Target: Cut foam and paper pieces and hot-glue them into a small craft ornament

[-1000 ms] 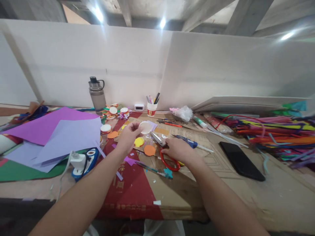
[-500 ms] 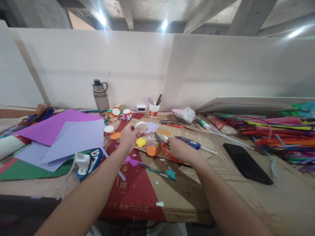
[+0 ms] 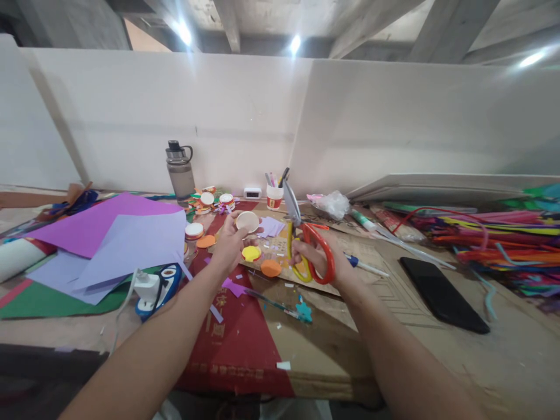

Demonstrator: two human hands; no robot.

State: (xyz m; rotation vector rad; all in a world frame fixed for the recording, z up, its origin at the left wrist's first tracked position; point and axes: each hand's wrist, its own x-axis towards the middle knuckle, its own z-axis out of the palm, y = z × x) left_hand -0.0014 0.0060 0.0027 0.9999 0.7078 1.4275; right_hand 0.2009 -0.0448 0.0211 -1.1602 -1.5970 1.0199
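Between the thumb and fingers of my left hand (image 3: pixel 228 248) is a round white paper disc (image 3: pixel 247 221), tilted toward me. My right hand (image 3: pixel 321 254) grips a pair of scissors (image 3: pixel 310 245) with red and yellow handles; the blades point up and away. Below the disc lie a yellow paper piece with a scalloped edge (image 3: pixel 251 253) and an orange paper circle (image 3: pixel 271 268). Pale purple paper pieces (image 3: pixel 272 226) rest just behind the disc. Another orange circle (image 3: pixel 206 241) and a stack of white-topped discs (image 3: pixel 194 230) sit left of my left hand.
Purple paper sheets (image 3: pixel 131 251) and a blue power strip (image 3: pixel 160 291) are on the left. A water bottle (image 3: pixel 179 175) and a pen cup (image 3: pixel 274 197) stand by the white wall. A black phone (image 3: pixel 443 294) and colourful pipe cleaners (image 3: pixel 494 239) lie at right.
My right hand has lifted the scissors off the cardboard, and their blades now point upward. The disc in my left hand has turned more face-on and shifted slightly left.
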